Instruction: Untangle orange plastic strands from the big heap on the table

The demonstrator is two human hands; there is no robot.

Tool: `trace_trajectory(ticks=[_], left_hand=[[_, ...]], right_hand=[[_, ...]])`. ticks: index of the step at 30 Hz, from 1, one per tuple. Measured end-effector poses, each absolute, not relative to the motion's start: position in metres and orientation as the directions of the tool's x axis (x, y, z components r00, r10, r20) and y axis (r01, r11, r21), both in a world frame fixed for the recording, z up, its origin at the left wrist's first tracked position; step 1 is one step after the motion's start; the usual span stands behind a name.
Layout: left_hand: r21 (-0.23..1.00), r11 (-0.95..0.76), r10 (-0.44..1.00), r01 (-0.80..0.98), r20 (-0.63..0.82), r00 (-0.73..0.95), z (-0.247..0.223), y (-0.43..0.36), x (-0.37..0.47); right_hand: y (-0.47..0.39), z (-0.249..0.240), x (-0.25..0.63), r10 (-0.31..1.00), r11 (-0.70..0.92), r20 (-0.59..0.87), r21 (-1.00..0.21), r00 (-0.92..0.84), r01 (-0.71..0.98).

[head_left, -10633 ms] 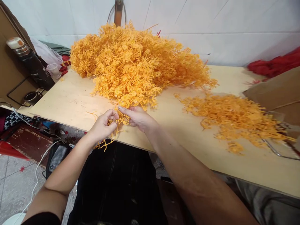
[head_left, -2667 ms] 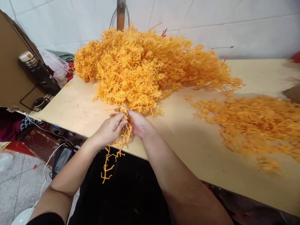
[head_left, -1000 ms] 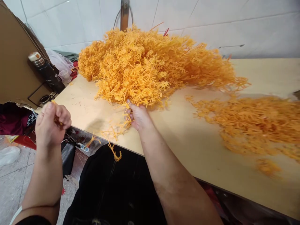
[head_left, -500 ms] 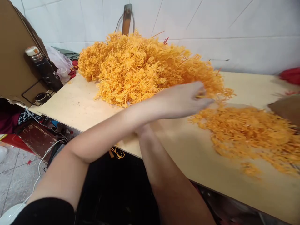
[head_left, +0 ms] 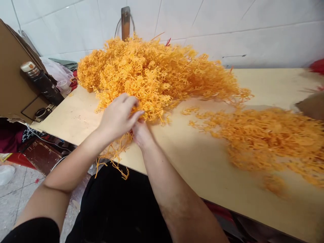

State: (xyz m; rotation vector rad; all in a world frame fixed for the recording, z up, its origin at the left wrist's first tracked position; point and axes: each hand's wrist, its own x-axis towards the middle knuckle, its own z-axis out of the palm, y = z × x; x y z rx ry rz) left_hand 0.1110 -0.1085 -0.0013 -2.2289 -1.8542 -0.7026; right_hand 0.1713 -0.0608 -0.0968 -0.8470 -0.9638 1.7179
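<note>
My left hand [head_left: 120,114] is curled over my right hand at the front of the big heap, its thumb and fingers bent together; what they pinch, if anything, is hidden. Just beneath, my right hand [head_left: 141,133] is closed around a bunch of orange plastic sprigs [head_left: 115,152], its fingers mostly covered. Stringy ends of this bunch hang past the table's front edge. Behind both hands rises the large heap of orange sprigs [head_left: 152,74]. A flatter spread of loose orange pieces [head_left: 273,138] with star-like ends lies to the right, apart from my hands.
The pale wooden table [head_left: 202,175] stands against a white tiled wall [head_left: 202,20]. At the left are a black thermos [head_left: 47,86], a dark cup [head_left: 42,114], a cardboard sheet [head_left: 15,74] and a clear plastic bag [head_left: 54,69]. A brown object [head_left: 312,104] lies at the far right.
My left hand has come back leftward from the edge of the flat spread to my right hand. The bunch in my right hand, mostly hidden before, now shows.
</note>
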Motion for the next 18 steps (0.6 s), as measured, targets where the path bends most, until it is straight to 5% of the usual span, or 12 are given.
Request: trace_trajectory(ticks=[3, 6, 11, 18], left_hand=[[0.17, -0.024, 0.964, 0.985, 0.267, -0.022, -0.019, -0.122, 0.08], [0.25, -0.023, 0.989, 0.968, 0.148, -0.015, -0.035, -0.121, 0.074], [0.415, -0.066, 0.982, 0.907, 0.19, -0.016, -0.044, -0.105, 0.083], [0.425, -0.336, 0.93, 0.841, 0.291, 0.225, -0.041, -0.124, 0.075]], right_hand=[[-0.063, -0.093, 0.169, 0.938, -0.319, -0.218, -0.851, -0.27, -0.418], [-0.064, -0.094, 0.168, 0.941, -0.308, -0.198, -0.835, -0.274, -0.455], [-0.066, -0.097, 0.173, 0.95, -0.249, -0.115, -0.84, -0.291, -0.481], [-0.068, -0.099, 0.17, 0.961, -0.197, -0.073, -0.858, -0.267, -0.475]])
